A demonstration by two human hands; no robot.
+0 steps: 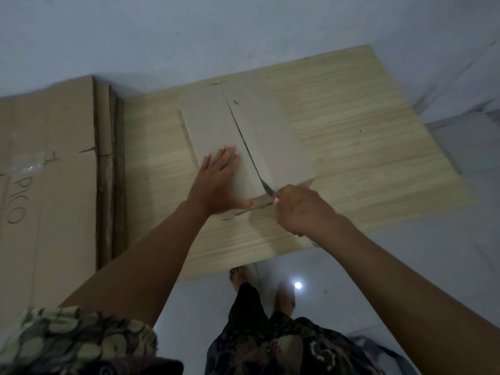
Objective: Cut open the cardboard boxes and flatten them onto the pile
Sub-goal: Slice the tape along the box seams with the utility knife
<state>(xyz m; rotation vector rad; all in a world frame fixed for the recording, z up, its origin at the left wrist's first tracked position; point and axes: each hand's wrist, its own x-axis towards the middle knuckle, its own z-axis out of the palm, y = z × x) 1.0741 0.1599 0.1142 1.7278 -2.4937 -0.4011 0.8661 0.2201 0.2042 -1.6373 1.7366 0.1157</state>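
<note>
Box lies near the middle of the wooden board, top seam already slit most of its length — I read this one as mid-cut, not yet flattened. My left hand presses flat on it, fingers straight. My right hand is clamped on the knife at the near end. Flattened pile waits at left — this box is not on it yet

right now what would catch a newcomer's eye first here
The right hand grips a knife, its blade at the near end of a cardboard box on the wooden board. The left hand presses flat on the box. A pile of flattened cardboard lies at left.
</note>
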